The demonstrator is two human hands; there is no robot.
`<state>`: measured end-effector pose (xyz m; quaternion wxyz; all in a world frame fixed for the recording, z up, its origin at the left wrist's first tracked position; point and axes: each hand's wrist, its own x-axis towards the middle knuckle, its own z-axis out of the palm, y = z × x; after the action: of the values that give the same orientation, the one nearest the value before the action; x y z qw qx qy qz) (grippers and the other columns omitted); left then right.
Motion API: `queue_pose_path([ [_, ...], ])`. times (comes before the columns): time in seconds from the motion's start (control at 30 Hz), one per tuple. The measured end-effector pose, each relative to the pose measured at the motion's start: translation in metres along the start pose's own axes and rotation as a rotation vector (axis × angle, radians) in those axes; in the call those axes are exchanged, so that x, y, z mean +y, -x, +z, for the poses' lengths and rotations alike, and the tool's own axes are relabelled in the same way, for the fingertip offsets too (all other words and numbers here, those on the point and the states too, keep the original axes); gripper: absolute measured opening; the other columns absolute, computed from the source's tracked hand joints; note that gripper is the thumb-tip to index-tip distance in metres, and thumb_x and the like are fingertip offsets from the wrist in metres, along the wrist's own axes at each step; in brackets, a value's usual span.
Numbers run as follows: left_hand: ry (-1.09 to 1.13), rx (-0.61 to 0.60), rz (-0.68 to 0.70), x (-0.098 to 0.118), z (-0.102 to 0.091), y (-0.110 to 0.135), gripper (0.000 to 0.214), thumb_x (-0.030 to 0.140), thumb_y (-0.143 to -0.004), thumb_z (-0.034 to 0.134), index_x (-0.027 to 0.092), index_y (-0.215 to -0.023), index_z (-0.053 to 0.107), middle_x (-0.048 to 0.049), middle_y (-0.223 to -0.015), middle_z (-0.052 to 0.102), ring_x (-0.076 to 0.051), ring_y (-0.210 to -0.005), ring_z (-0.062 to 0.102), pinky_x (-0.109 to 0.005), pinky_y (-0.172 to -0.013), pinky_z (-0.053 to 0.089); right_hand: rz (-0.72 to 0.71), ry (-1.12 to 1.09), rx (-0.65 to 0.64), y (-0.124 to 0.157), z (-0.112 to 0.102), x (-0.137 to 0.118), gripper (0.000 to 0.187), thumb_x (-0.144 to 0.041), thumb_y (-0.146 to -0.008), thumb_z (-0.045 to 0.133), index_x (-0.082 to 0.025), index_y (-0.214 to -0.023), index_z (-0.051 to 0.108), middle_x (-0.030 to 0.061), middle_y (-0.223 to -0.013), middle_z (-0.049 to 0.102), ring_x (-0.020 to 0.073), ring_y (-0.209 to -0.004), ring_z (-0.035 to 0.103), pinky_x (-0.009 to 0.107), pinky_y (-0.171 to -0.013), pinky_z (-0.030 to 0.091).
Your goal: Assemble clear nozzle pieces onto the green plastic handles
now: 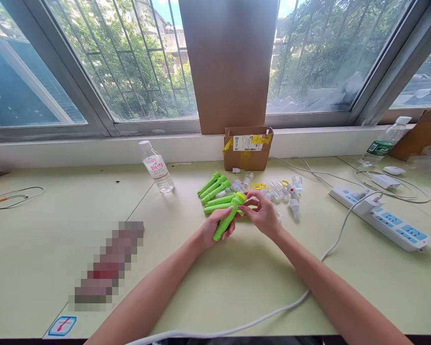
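My left hand [210, 230] is wrapped round a green plastic handle [223, 224], shaped like a small flashlight body, which tilts with its wide head up and to the right. A yellow ring [241, 195] sits at the rim of that head. My right hand [265, 215] has its fingers closed at the ring and the head's right edge. Behind my hands lie several more green handles [212, 186]. Clear plastic pieces with white ends [280, 190] are scattered to the right, among loose yellow rings [258, 186]. My fingers partly hide the held piece.
An open cardboard box [246, 155] stands by the window sill. Water bottles stand at left [157, 167] and far right [384, 141]. A white power strip [380, 218] lies at right; its cable [330, 249] runs under my right forearm. A pixelated object [109, 263] lies at left.
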<state>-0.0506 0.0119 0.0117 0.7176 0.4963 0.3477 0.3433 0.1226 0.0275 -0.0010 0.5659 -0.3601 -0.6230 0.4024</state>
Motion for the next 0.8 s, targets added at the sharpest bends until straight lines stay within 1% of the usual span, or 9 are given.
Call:
queue_pose_path([
  [0.13, -0.149, 0.024, -0.022, 0.002, 0.001, -0.001, 0.050, 0.058, -0.086, 0.043, 0.012, -0.093, 0.062, 0.0018, -0.049, 0.054, -0.006, -0.030, 0.037, -0.020, -0.034, 0.025, 0.044, -0.064, 0.011, 0.002, 0.001, 0.007, 0.036, -0.048, -0.072, 0.070, -0.023, -0.083, 0.046, 0.0051, -0.112, 0.055, 0.0156, -0.072, 0.065, 0.031, -0.055, 0.060],
  [0.23, -0.366, 0.103, 0.019, 0.001, 0.003, -0.001, 0.051, 0.061, -0.086, 0.042, 0.014, -0.090, 0.061, 0.0021, -0.053, 0.054, -0.007, -0.033, 0.037, -0.021, -0.035, 0.025, 0.035, -0.022, 0.023, 0.003, 0.001, 0.011, 0.034, -0.046, -0.074, 0.069, -0.023, -0.084, 0.046, 0.0054, -0.113, 0.055, 0.0146, -0.069, 0.065, 0.031, -0.056, 0.059],
  [0.4, -0.753, 0.433, 0.317, -0.008, 0.009, 0.000, 0.034, 0.050, -0.086, 0.049, 0.018, -0.076, 0.058, 0.0009, -0.058, 0.054, -0.011, -0.049, 0.046, -0.023, -0.050, 0.031, -0.059, 0.173, 0.048, 0.003, -0.001, 0.010, 0.029, -0.041, -0.076, 0.068, -0.022, -0.083, 0.047, 0.0059, -0.106, 0.056, 0.0132, -0.065, 0.063, 0.027, -0.051, 0.055],
  [0.47, -0.825, 0.501, 0.382, -0.012, 0.011, 0.000, 0.029, 0.046, -0.087, 0.050, 0.020, -0.076, 0.057, 0.0000, -0.061, 0.055, -0.013, -0.054, 0.047, -0.024, -0.054, 0.031, -0.093, 0.228, 0.045, 0.003, -0.001, 0.008, 0.028, -0.041, -0.077, 0.067, -0.021, -0.082, 0.048, 0.0058, -0.104, 0.056, 0.0126, -0.064, 0.062, 0.026, -0.050, 0.053],
  [0.53, -0.827, 0.494, 0.400, -0.015, 0.011, 0.001, 0.026, 0.045, -0.084, 0.054, 0.020, -0.077, 0.056, 0.0004, -0.061, 0.054, -0.013, -0.054, 0.046, -0.024, -0.054, 0.029, -0.107, 0.246, 0.046, 0.003, -0.001, 0.006, 0.027, -0.041, -0.077, 0.067, -0.021, -0.082, 0.048, 0.0059, -0.104, 0.056, 0.0123, -0.064, 0.062, 0.026, -0.050, 0.052],
  [0.6, -0.798, 0.456, 0.403, -0.016, 0.010, 0.000, 0.026, 0.045, -0.081, 0.058, 0.020, -0.076, 0.055, 0.0010, -0.062, 0.054, -0.013, -0.054, 0.045, -0.024, -0.054, 0.029, -0.106, 0.245, 0.047, 0.003, -0.001, 0.005, 0.028, -0.042, -0.077, 0.067, -0.021, -0.083, 0.049, 0.0062, -0.104, 0.056, 0.0124, -0.064, 0.062, 0.025, -0.049, 0.052],
  [0.67, -0.765, 0.423, 0.404, -0.015, 0.009, -0.001, 0.027, 0.045, -0.082, 0.058, 0.019, -0.075, 0.055, 0.0011, -0.062, 0.053, -0.013, -0.056, 0.045, -0.024, -0.054, 0.030, -0.101, 0.241, 0.041, 0.003, 0.000, 0.004, 0.028, -0.042, -0.077, 0.067, -0.021, -0.083, 0.049, 0.0060, -0.103, 0.056, 0.0127, -0.065, 0.062, 0.026, -0.049, 0.053],
  [0.73, -0.700, 0.381, 0.374, -0.013, 0.009, -0.002, 0.030, 0.047, -0.083, 0.055, 0.018, -0.073, 0.054, 0.0019, -0.060, 0.052, -0.012, -0.055, 0.044, -0.023, -0.053, 0.031, -0.101, 0.231, 0.036, 0.003, 0.000, 0.003, 0.028, -0.042, -0.078, 0.066, -0.022, -0.084, 0.049, 0.0056, -0.103, 0.056, 0.0128, -0.065, 0.062, 0.026, -0.050, 0.053],
  [0.8, -0.587, 0.312, 0.306, -0.011, 0.008, -0.003, 0.034, 0.050, -0.083, 0.054, 0.018, -0.071, 0.051, 0.0042, -0.052, 0.047, -0.010, -0.047, 0.040, -0.023, -0.048, 0.029, -0.104, 0.214, 0.043, 0.003, 0.001, 0.003, 0.028, -0.043, -0.078, 0.066, -0.022, -0.084, 0.049, 0.0055, -0.103, 0.055, 0.0129, -0.064, 0.062, 0.027, -0.049, 0.054],
])
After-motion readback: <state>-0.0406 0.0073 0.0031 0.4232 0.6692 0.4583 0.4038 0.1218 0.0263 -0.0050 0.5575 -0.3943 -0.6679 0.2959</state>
